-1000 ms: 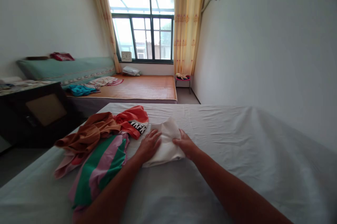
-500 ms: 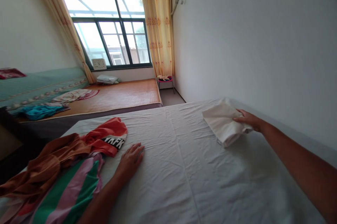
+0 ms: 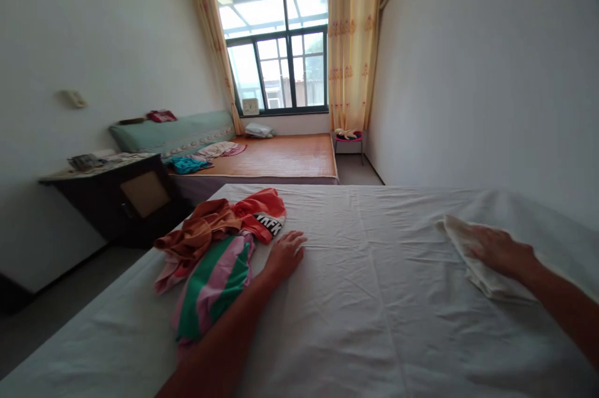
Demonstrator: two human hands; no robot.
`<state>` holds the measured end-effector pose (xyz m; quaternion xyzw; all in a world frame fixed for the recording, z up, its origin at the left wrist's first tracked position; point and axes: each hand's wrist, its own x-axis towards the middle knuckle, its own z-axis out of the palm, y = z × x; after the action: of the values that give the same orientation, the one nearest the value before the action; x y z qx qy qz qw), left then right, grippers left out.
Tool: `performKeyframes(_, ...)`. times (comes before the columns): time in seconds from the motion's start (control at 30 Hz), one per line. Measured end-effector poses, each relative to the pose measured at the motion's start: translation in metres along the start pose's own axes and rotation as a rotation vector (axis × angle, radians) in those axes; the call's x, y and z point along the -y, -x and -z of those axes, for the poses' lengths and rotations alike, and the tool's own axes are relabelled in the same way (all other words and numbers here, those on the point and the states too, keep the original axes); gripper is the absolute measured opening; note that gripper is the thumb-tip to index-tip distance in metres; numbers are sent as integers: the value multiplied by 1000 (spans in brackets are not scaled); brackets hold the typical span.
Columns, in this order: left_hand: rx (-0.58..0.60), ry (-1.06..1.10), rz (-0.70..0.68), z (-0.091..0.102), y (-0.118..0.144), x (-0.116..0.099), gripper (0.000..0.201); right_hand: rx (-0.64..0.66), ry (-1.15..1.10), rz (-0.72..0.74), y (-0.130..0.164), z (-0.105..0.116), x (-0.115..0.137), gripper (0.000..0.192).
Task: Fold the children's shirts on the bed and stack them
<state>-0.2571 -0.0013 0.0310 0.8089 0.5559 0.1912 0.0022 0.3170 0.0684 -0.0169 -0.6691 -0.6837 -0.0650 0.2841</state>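
Observation:
My left hand (image 3: 287, 254) rests palm down on the white sheet (image 3: 337, 298), fingers loosely apart and holding nothing. Beside it, on the left, lies a loose pile of clothes: a red garment (image 3: 261, 206) with white lettering on a black band, a brown garment (image 3: 206, 223), and a green-and-pink striped garment (image 3: 218, 276). On the right, a folded cream cloth (image 3: 486, 282) lies on the sheet near the wall. Over it my right hand (image 3: 500, 251) lies flat, slightly blurred, its fingers stretched across the top and partly blending with the fabric.
Beyond the sheet stands a second bed (image 3: 294, 155) with a brown mat, a blue cloth (image 3: 189, 164) and a green headboard cover (image 3: 187, 130). A dark cabinet (image 3: 145, 195) is at left. A pink stool (image 3: 349, 137) stands below the curtain (image 3: 350, 42). The right wall (image 3: 468, 92) borders the sheet.
My right hand has gone from grasping the cream cloth's edge to lying on top of it, and the cloth now lies flatter. The view has turned left; my left hand stays on the sheet.

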Motion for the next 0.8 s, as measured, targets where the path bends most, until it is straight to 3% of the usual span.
performKeyframes(0.1,-63,-122,97,22,-1,14,35,126,10,175,-11,-8,84,45)
performKeyframes(0.23,-63,-283,273,40,5,42,39,303,-193,386,5,-23,206,41)
performKeyframes(0.33,-44,-348,332,41,7,56,36,362,-353,450,23,-34,265,38)
performKeyframes(0.43,-74,-380,335,44,4,59,25,413,-510,467,39,-42,292,35)
performKeyframes(0.53,-102,-331,330,48,-4,44,26,441,-659,427,49,-40,300,28)
performKeyframes(0.6,-104,-240,267,47,-10,21,27,510,-804,295,54,-34,304,29)
performKeyframes(0.73,-127,8,23,31,-11,-41,27,838,-1252,-142,61,-16,317,53)
performKeyframes(0.8,-122,144,-99,20,-5,-68,27,904,-1429,-242,65,-12,323,53)
